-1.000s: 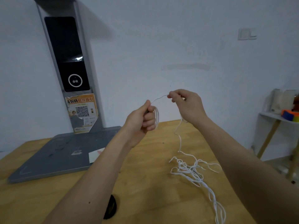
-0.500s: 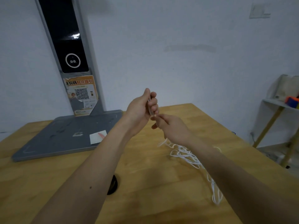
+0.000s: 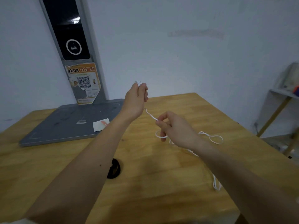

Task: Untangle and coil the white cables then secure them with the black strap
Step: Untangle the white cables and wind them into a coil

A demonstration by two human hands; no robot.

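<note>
My left hand is raised above the wooden table and grips a small bundle of white cable loops, whose tops poke out above the fist. From it a white cable runs down to my right hand, which pinches it between thumb and fingers. More white cable lies loose on the table behind my right wrist, with a loop at the right and a strand near the table's right edge. The black strap lies coiled on the table, partly hidden by my left forearm.
A grey flat base with a tall upright post stands at the back left, carrying an orange QR sticker and a white note. A white wall is behind. A shelf stands to the right, beyond the table's edge.
My right hand has moved down and to the right, away from my left hand, drawing a length of cable out between them. The tangle on the table looks thinner.
</note>
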